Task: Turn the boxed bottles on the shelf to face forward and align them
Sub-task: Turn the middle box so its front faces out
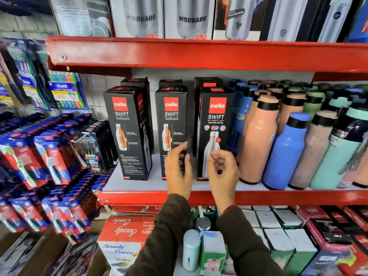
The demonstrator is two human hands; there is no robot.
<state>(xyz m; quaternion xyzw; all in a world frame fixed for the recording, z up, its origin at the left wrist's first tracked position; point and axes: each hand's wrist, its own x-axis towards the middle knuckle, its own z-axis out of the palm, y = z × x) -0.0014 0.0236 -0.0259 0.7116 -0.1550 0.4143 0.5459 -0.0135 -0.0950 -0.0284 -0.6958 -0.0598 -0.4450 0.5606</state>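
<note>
Three black boxed bottles stand in a front row on the white shelf (155,186) with a red edge. The left box (127,132) is turned slightly and shows a side panel. The middle box (171,120) shows a cutaway bottle picture. The right box (216,124) shows a steel bottle picture. More black boxes (207,82) stand behind them. My left hand (178,170) hovers in front of the middle box's lower part, fingers apart, holding nothing. My right hand (223,170) is in front of the right box's lower part, fingers curled loosely, empty.
Loose peach, blue, green and pink bottles (258,136) crowd the shelf right of the boxes. Hanging toothbrush packs (49,156) fill the left. Grey bottle boxes (189,16) stand on the shelf above. Red and white cartons (123,232) lie below.
</note>
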